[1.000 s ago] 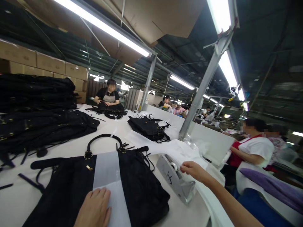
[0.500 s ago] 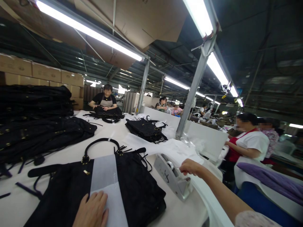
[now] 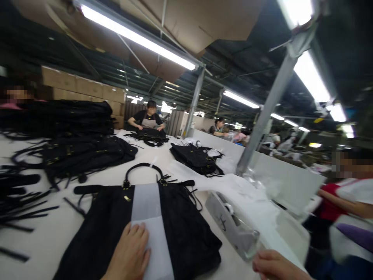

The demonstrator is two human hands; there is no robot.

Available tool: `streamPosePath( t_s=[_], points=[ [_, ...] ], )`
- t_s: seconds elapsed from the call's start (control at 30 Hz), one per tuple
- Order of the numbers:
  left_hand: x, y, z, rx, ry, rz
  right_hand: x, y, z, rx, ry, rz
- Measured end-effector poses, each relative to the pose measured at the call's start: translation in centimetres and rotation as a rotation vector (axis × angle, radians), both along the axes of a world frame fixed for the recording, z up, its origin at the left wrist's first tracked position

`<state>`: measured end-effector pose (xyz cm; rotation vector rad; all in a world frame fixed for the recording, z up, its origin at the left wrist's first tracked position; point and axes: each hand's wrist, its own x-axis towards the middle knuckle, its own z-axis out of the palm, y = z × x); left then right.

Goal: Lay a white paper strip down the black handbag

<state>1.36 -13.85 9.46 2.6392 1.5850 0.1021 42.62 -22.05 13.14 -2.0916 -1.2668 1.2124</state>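
Note:
A black handbag [image 3: 186,229] lies flat on the table before me, its looped handle [image 3: 144,167] pointing away. A white paper strip [image 3: 145,202] runs down the bag's middle. My left hand [image 3: 131,249] rests flat on the strip's lower part, fingers stretched out. To the right of the bag stands a grey tape dispenser [image 3: 230,225] with a black mark on its side. Just past the dispenser's near end is my right hand [image 3: 274,264], its fingers pinched on what looks like a clear end of tape; blur hides the detail.
Stacked black bags [image 3: 87,155] lie at the left, with loose straps nearer me. Another black bag [image 3: 198,157] and white sheets [image 3: 233,184] lie beyond the dispenser. A metal post [image 3: 262,112] rises by the white partition [image 3: 288,177]. A co-worker [image 3: 150,116] handles bags across the table.
My right hand has moved from above the dispenser toward me, past its near end. The left hand stays on the paper strip. The view has swung left.

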Motion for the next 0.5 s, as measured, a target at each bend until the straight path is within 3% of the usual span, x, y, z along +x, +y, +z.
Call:
streamPosePath(
  t_s=[0.07, 0.17, 0.23, 0.37, 0.5],
  points=[
    [-0.2, 0.0, -1.3, -0.016, -0.052, 0.011, -3.7, 1.3, 1.7, 0.021, 0.278, 0.080],
    [-0.3, -0.1, -2.8, 0.021, -0.116, 0.044, -11.9, 4.6, 4.3, 0.050, 0.556, 0.212],
    [-0.3, -0.1, -2.9, 0.035, -0.137, 0.058, -18.0, 7.4, 4.6, -0.020, 0.721, 0.272],
    [0.0, 0.2, -2.3, -0.088, -0.133, 0.049, -27.1, 13.2, 1.6, -0.117, 0.785, 0.229],
    [0.1, 0.6, -4.4, -0.076, -0.147, 0.043, -30.2, 17.1, -1.9, -0.146, 0.671, 0.159]
  ],
)
